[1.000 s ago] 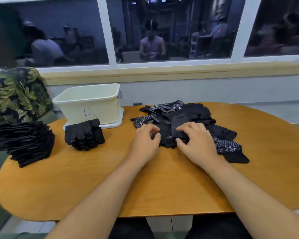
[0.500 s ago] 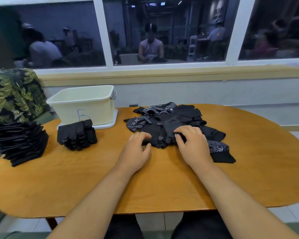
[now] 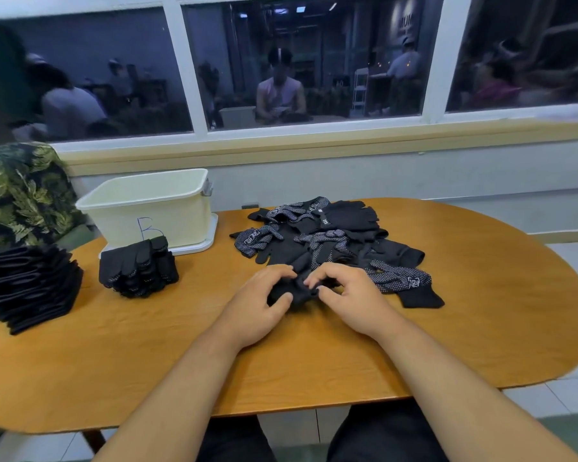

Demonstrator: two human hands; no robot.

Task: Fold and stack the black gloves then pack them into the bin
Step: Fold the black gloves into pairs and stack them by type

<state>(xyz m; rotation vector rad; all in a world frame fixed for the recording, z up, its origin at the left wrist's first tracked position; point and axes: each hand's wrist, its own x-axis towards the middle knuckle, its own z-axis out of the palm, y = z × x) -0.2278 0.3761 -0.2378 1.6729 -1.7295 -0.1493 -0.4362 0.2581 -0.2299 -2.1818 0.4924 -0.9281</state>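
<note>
**Item:** one black glove (image 3: 294, 293), in hand. Lay on the table (image 3: 481, 321) at the near edge of the loose glove pile (image 3: 334, 235), directly between the two hands and touching both. Bunched up; long axis not certain, though it appeared to run roughly left to right from one hand to the other

**Left hand** (image 3: 256, 306): fingers curled, thumb and fingers pinching the glove's left end

**Right hand** (image 3: 352, 295): fingers curled, pinching the glove's right end. The hands sat close together, fingertips nearly meeting over the fabric

**Folded stack** (image 3: 137, 271): well to the left of the hands, just in front of the bin (image 3: 147, 208); nearer the left hand

**Bin:** open-topped, marked B, standing on a white lid (image 3: 199, 245), beyond the stack, back and left of the hands. Its inside was mostly hidden from this angle

**Loose pile:** beyond and to the right of the hands, nearer the right hand; several dotted-palm gloves, overlapping

**Judgement:** folding was under way. The finished glove would likely go leftward to the stack, a reach that favoured the left hand. Packing was not yet begun
</note>
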